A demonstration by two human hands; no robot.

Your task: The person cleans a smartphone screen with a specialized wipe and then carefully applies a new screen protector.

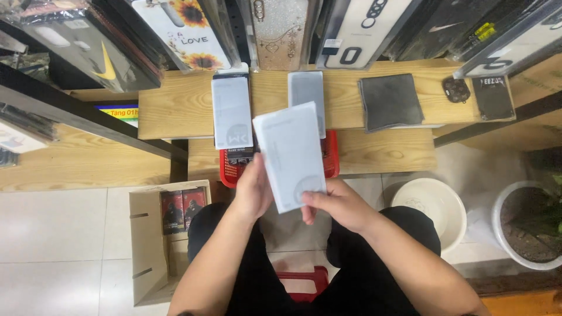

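Both of my hands hold one flat white rectangular packet [291,153] upright over my lap. My left hand [253,190] grips its lower left edge from behind. My right hand [336,205] pinches its bottom right corner with thumb on the front. Just beyond the packet sits a red plastic basket [332,158] on a low wooden table [386,152]. Two more pale flat packets [232,111] [305,88] lie on the raised wooden shelf behind it.
A dark grey folded cloth [390,100] and small dark items [493,96] lie on the shelf. Phone cases [280,29] hang above. An open cardboard box [153,246] stands at left, a white bucket [433,208] and a plant pot [530,225] at right, a red stool [304,280] below me.
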